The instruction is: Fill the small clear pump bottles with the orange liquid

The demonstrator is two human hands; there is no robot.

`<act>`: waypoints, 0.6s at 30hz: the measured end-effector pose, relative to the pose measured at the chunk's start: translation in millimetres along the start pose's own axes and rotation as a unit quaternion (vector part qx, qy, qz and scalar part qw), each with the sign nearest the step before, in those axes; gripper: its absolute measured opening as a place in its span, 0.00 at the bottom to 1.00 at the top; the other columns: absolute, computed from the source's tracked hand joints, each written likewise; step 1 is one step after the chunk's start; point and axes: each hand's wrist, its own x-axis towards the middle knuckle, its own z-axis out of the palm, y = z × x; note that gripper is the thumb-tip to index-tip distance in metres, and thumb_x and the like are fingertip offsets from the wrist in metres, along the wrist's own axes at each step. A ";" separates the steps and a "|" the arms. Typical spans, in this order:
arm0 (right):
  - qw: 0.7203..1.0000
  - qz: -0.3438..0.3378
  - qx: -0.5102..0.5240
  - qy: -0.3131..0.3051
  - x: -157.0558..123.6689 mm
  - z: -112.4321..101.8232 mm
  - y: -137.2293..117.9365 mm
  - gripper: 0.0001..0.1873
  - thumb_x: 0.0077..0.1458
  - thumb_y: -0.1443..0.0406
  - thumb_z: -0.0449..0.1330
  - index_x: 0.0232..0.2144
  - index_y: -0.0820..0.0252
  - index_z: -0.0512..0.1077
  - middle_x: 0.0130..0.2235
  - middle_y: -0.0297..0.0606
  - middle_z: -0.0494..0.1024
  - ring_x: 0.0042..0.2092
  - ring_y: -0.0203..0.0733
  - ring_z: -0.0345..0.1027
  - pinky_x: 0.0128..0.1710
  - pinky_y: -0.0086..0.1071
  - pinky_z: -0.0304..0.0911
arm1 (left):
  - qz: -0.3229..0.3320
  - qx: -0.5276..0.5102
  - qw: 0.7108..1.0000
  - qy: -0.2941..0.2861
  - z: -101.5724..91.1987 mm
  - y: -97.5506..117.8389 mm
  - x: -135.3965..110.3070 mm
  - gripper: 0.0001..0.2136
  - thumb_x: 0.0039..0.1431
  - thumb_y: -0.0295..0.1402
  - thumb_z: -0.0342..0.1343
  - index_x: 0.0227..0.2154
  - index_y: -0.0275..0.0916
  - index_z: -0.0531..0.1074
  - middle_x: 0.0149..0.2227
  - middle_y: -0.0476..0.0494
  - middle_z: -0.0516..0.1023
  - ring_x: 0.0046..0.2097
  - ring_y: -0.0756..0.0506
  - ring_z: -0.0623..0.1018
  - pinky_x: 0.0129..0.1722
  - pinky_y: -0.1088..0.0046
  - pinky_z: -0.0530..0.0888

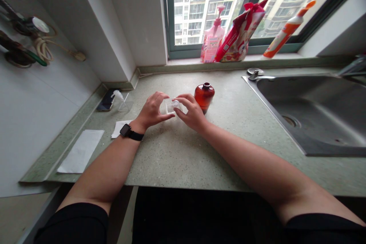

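Note:
A small clear, box-shaped bottle (pixel 169 106) lies between my hands just above the counter. My left hand (pixel 153 109), with a black watch at the wrist, grips its left side between thumb and fingers. At its right end, the thumb and fingers of my right hand (pixel 191 111) close around the round, whitish neck area. Whether a cap sits there is too small to tell. Just behind my right hand stands an uncapped amber bottle (pixel 204 97), upright. A white pump head (pixel 117 95) rests at the left, beside what looks like a clear container.
White paper sheets (pixel 82 151) lie at the left, with a phone (pixel 106 100) against the wall. A steel sink (pixel 323 110) is set in the counter (pixel 171 156) at the right. On the windowsill stand a pink pump bottle (pixel 212 42), a red pouch (pixel 243 32) and an orange-white bottle (pixel 283 36).

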 end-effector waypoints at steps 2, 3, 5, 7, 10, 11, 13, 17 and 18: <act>1.000 0.000 -0.001 0.003 0.2 -0.1 0.4 0.14 0.64 0.64 0.67 0.51 0.46 0.78 0.52 0.41 0.79 0.57 0.53 0.76 0.62 0.56 0.74 | -0.002 0.000 1.000 -0.003 -0.1 0.2 0.0 0.30 0.62 0.55 0.71 0.58 0.43 0.70 0.57 0.35 0.78 0.59 0.33 0.78 0.61 0.47 0.77; 1.000 -0.001 -0.002 0.005 0.2 -0.1 0.6 0.14 0.64 0.64 0.67 0.52 0.46 0.77 0.52 0.41 0.80 0.57 0.53 0.76 0.62 0.56 0.74 | -0.001 0.001 1.000 -0.003 0.0 0.1 0.0 0.30 0.62 0.55 0.70 0.58 0.43 0.70 0.57 0.35 0.78 0.59 0.33 0.78 0.61 0.47 0.77; 1.000 -0.010 -0.005 0.008 -0.1 0.1 0.8 0.16 0.64 0.65 0.67 0.53 0.46 0.77 0.52 0.41 0.79 0.57 0.53 0.76 0.61 0.55 0.75 | 0.000 0.004 1.000 -0.001 0.2 -0.1 -0.2 0.30 0.63 0.56 0.70 0.58 0.43 0.70 0.57 0.35 0.78 0.59 0.33 0.78 0.61 0.48 0.77; 1.000 -0.021 -0.009 0.010 -0.6 0.3 1.0 0.18 0.65 0.66 0.66 0.55 0.46 0.78 0.52 0.42 0.79 0.57 0.52 0.76 0.61 0.54 0.74 | 0.004 0.004 1.000 0.004 0.5 -0.5 -0.3 0.30 0.63 0.55 0.69 0.58 0.42 0.70 0.56 0.35 0.78 0.59 0.33 0.78 0.60 0.49 0.78; 0.999 -0.029 -0.012 0.010 -0.9 0.4 1.7 0.15 0.66 0.65 0.66 0.54 0.47 0.79 0.52 0.42 0.79 0.56 0.51 0.76 0.61 0.53 0.74 | 0.013 0.006 1.000 0.008 1.1 -1.5 -0.2 0.30 0.62 0.55 0.70 0.58 0.41 0.70 0.55 0.34 0.78 0.58 0.33 0.78 0.59 0.49 0.78; 0.999 -0.029 -0.011 0.010 -0.8 0.4 1.9 0.14 0.66 0.65 0.66 0.53 0.48 0.79 0.52 0.42 0.79 0.56 0.51 0.76 0.61 0.53 0.74 | 0.014 0.007 1.000 0.008 1.3 -1.8 -0.2 0.30 0.62 0.55 0.70 0.58 0.41 0.70 0.55 0.34 0.78 0.58 0.33 0.78 0.59 0.49 0.78; 1.000 -0.028 -0.010 0.011 -0.6 0.4 2.2 0.13 0.66 0.65 0.66 0.52 0.50 0.79 0.52 0.43 0.79 0.56 0.51 0.76 0.61 0.52 0.74 | 0.013 0.009 1.000 0.007 1.6 -1.9 -0.1 0.31 0.62 0.55 0.71 0.58 0.41 0.71 0.56 0.34 0.78 0.58 0.33 0.78 0.60 0.49 0.77; 1.000 -0.014 -0.014 0.015 -0.3 0.2 0.6 0.11 0.65 0.64 0.67 0.50 0.49 0.78 0.52 0.42 0.80 0.55 0.51 0.76 0.59 0.52 0.75 | 0.010 0.014 1.000 0.006 1.7 -0.5 0.0 0.31 0.62 0.54 0.71 0.58 0.41 0.71 0.56 0.34 0.78 0.58 0.33 0.78 0.60 0.49 0.77; 1.000 -0.011 -0.016 0.015 -0.3 0.2 -0.2 0.11 0.65 0.64 0.67 0.50 0.49 0.78 0.51 0.42 0.80 0.55 0.51 0.76 0.59 0.52 0.75 | 0.009 0.015 1.000 0.007 1.7 0.0 0.0 0.30 0.62 0.54 0.71 0.58 0.41 0.71 0.56 0.34 0.78 0.58 0.33 0.78 0.60 0.50 0.77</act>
